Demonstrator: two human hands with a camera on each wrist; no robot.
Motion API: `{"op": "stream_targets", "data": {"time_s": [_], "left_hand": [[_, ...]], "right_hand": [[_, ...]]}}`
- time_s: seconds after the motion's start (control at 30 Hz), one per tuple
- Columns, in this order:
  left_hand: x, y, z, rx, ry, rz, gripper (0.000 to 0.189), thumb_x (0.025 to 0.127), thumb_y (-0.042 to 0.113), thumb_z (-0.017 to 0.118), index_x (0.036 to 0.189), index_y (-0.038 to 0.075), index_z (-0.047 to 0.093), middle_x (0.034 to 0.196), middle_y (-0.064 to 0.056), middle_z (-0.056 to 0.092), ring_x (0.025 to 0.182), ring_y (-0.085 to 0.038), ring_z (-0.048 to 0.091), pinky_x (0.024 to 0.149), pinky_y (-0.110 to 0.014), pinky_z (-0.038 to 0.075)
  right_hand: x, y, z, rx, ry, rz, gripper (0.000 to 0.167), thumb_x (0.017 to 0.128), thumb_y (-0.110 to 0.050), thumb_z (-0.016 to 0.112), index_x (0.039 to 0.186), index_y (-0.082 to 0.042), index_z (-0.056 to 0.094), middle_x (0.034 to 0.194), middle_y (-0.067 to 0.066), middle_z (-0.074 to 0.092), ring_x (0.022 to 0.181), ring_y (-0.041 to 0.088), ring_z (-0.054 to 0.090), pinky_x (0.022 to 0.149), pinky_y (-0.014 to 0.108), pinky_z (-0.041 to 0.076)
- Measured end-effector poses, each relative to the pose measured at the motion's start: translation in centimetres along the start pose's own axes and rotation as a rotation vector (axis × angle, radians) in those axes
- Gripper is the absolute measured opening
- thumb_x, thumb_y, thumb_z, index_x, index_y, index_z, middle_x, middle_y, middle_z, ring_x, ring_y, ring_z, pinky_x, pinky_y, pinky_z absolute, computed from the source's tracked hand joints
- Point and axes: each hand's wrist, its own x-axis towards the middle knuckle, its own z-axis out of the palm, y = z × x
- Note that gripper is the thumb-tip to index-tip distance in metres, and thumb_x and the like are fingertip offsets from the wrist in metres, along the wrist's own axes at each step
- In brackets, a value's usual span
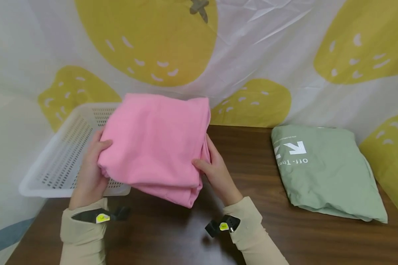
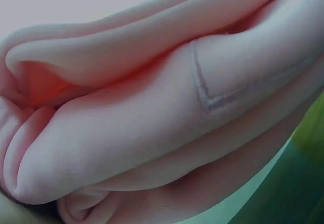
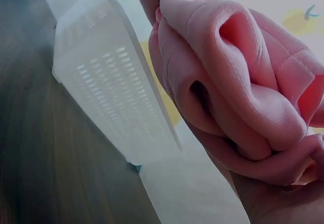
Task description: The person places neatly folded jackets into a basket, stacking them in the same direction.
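A folded pink fleece garment [image 1: 156, 143] is held up above the table between both hands. My left hand [image 1: 90, 167] grips its left side, thumb on top and the other fingers underneath. At the right edge my right hand [image 1: 217, 173] pinches the folds, with its thumb over the upper layer. Close up in the left wrist view, the garment [image 2: 136, 122] shows thick stacked layers and a line of stitching. Rolled, loose folds of the garment [image 3: 228, 77] fill much of the right wrist view.
Behind the left hand stands a white perforated plastic basket [image 1: 36, 186], partly covered by the garment. A folded green garment [image 1: 331, 180] with white print lies on the right of the dark wooden table [image 1: 172, 235]. A fruit-patterned cloth [image 1: 252, 40] hangs at the back.
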Motion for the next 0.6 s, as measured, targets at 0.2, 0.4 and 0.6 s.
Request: {"op": "stream_targets", "data": {"time_s": [0.2, 0.4, 0.6], "left_hand": [[-0.6, 1.1, -1.3, -0.071, -0.091, 0.022, 0.045, 0.094, 0.002, 0.030, 0.138, 0.012, 0.027, 0.103, -0.004, 0.048, 0.043, -0.008, 0.042, 0.038, -0.020, 0.031], [-1.5, 2.1, -2.7, -0.171, -0.098, 0.043, 0.048, 0.094, 0.000, 0.025, 0.140, 0.013, 0.025, 0.114, -0.005, 0.048, 0.060, -0.010, 0.052, 0.051, -0.020, 0.042], [-2.1, 3.1, -3.4, -0.082, -0.019, 0.082, 0.050, 0.092, 0.002, 0.027, 0.140, 0.016, 0.027, 0.145, -0.004, 0.018, 0.122, -0.019, 0.026, 0.091, -0.026, 0.034]], "right_hand": [[0.8, 0.5, 0.7, 0.031, -0.083, -0.018, 0.078, 0.080, -0.003, 0.050, 0.144, -0.020, 0.010, 0.146, -0.006, 0.016, 0.126, 0.016, 0.025, 0.103, 0.035, 0.024], [1.1, 0.3, 1.9, 0.046, -0.220, 0.078, 0.080, 0.082, -0.007, 0.047, 0.143, -0.033, 0.003, 0.143, -0.004, 0.014, 0.110, 0.022, 0.042, 0.086, 0.040, 0.043], [1.6, 0.3, 3.4, 0.029, -0.299, 0.081, 0.089, 0.081, -0.004, 0.052, 0.142, -0.035, -0.005, 0.144, -0.005, 0.005, 0.113, 0.021, 0.038, 0.091, 0.037, 0.039]]}}
